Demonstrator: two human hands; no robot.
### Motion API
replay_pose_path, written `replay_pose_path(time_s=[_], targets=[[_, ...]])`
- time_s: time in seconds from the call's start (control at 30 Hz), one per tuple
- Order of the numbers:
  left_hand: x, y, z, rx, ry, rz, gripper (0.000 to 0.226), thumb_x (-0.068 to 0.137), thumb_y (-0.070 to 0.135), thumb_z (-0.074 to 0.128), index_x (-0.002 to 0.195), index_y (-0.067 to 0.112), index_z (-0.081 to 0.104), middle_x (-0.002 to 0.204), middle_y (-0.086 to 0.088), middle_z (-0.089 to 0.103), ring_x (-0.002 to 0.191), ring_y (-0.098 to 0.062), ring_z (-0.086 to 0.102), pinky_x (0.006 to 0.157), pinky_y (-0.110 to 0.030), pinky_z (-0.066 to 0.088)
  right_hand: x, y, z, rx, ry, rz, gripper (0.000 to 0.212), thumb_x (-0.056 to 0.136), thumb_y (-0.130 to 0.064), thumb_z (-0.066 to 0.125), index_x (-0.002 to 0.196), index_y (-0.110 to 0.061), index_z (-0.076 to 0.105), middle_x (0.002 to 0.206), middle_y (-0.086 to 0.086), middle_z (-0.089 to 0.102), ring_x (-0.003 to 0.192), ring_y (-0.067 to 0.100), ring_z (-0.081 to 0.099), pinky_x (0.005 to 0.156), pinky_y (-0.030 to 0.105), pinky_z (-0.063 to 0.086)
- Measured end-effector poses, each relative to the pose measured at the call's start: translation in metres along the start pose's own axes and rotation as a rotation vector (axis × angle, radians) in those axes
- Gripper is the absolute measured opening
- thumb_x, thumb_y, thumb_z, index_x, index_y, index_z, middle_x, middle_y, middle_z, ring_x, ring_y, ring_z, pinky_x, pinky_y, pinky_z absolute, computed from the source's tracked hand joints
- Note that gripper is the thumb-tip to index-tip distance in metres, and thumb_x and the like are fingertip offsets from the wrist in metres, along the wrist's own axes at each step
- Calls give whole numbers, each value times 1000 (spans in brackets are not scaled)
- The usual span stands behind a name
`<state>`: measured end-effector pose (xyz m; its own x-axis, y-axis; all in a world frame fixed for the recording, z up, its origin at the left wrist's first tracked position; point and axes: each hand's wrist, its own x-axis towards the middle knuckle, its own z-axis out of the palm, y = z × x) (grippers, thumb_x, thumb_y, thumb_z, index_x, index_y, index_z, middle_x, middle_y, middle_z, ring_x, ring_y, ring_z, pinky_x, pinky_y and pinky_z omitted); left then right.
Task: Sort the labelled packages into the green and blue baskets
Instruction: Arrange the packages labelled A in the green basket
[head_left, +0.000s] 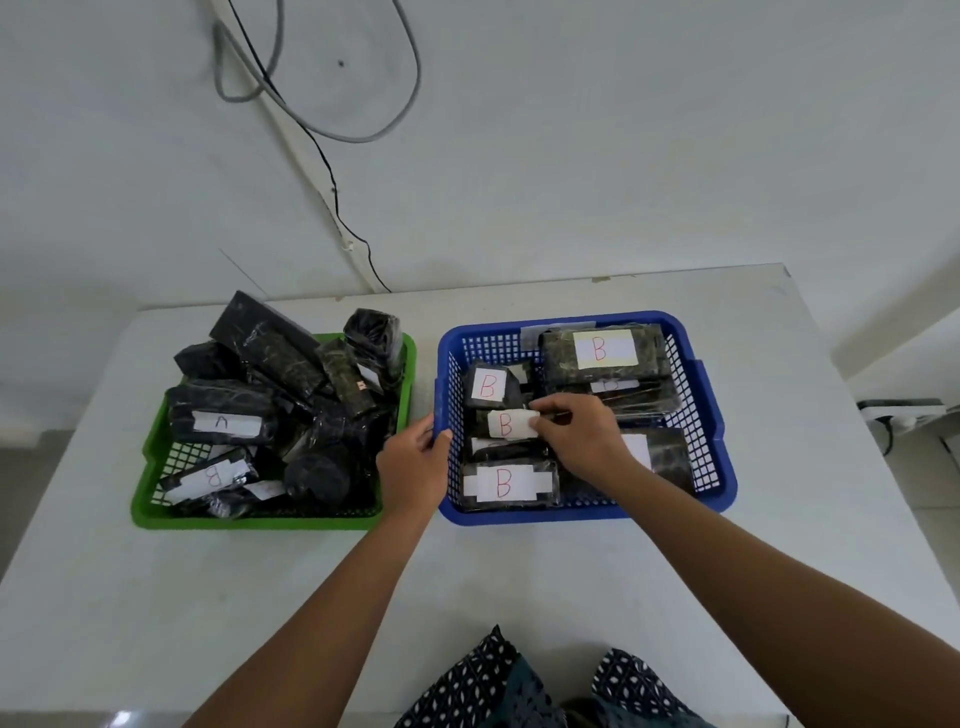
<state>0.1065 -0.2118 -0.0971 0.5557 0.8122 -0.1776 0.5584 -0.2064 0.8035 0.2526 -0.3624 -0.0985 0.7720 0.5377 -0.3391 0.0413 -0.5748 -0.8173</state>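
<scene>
A green basket (156, 512) on the left holds a heap of several black wrapped packages; one shows an A label (224, 423), another a B label (210, 474). The blue basket (719, 415) on the right holds several black packages with white B labels. My left hand (415, 465) grips the blue basket's left rim. Inside the blue basket, my right hand (582, 434) is closed on a small package with a B label (506, 423), which lies among the others. More packages lie partly hidden under my right hand.
Both baskets stand side by side on a white table (260, 597). Grey and black cables (322, 135) run on the surface behind the table. A white power strip (904, 413) sits off the table's right edge. Patterned clothing (519, 686) shows at the near edge.
</scene>
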Motion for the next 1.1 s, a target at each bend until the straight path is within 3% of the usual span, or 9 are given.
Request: replay_pose_path(time_s=[0.1, 0.2, 0.37, 0.57, 0.7, 0.8, 0.87, 0.97, 1.1], targets=[[2, -2, -2, -8, -21, -29, 43, 93, 20, 66, 135, 13, 60, 123, -5, 70, 97, -2, 65, 92, -25, 54, 10, -5, 15, -1, -15, 4, 24, 93, -20, 70, 117, -22, 69, 106, -5, 67, 93, 9, 62, 74, 19, 50], [3, -4, -2, -16, -13, -49, 44, 93, 21, 67, 136, 13, 59, 125, -5, 69, 102, -4, 66, 92, -23, 54, 16, -5, 24, -30, -15, 45, 22, 94, -22, 67, 117, -21, 66, 107, -4, 64, 95, 12, 59, 72, 20, 46], [4, -4, -2, -33, -26, -55, 45, 94, 20, 67, 137, 12, 58, 127, -6, 68, 109, -11, 67, 95, -32, 55, 16, -2, 30, -75, 8, 34, 26, 94, -27, 68, 120, -24, 64, 109, -5, 61, 92, 11, 57, 68, 20, 47], [8, -6, -7, -44, -67, -43, 44, 92, 22, 70, 134, 13, 61, 120, -3, 71, 89, 1, 66, 79, -12, 54, 10, -3, 29, -173, 2, -37, 32, 93, -26, 69, 124, -24, 62, 121, 0, 63, 106, 19, 59, 93, 40, 55], [8, -6, -16, -43, -114, -36, 44, 91, 24, 70, 133, 16, 62, 121, 0, 71, 94, 2, 64, 85, -13, 52, 3, -12, 25, -290, 17, -69, 33, 94, -32, 66, 125, -25, 60, 121, 0, 62, 105, 18, 58, 91, 39, 55], [9, -10, -32, -12, -119, 9, 42, 90, 28, 69, 131, 19, 63, 119, 6, 71, 86, 17, 58, 71, 2, 43, -6, -23, 26, -381, 100, -119, 29, 94, -34, 63, 122, -27, 60, 120, -3, 60, 102, 15, 58, 84, 37, 55], [10, -16, -49, 13, -98, 83, 38, 91, 29, 68, 128, 20, 66, 114, 10, 71, 86, 17, 60, 74, -2, 47, -11, -36, 33, -427, 140, -178, 30, 94, -34, 63, 122, -26, 60, 122, -5, 59, 103, 15, 58, 81, 36, 54], [12, -32, -84, 41, -8, 183, 31, 92, 29, 67, 121, 22, 70, 108, 15, 71, 93, 10, 65, 86, -18, 56, -19, -60, 53, -446, 159, -291, 34, 95, -34, 62, 127, -23, 61, 127, -3, 60, 110, 18, 59, 84, 38, 54], [22, -71, -133, 354, 39, 222, 40, 90, 41, 66, 126, 26, 66, 127, 8, 64, 119, -11, 57, 98, -26, 45, -29, -91, 99, -431, 64, -427, 33, 95, -31, 60, 126, -21, 63, 128, -1, 61, 110, 22, 61, 85, 39, 54]])
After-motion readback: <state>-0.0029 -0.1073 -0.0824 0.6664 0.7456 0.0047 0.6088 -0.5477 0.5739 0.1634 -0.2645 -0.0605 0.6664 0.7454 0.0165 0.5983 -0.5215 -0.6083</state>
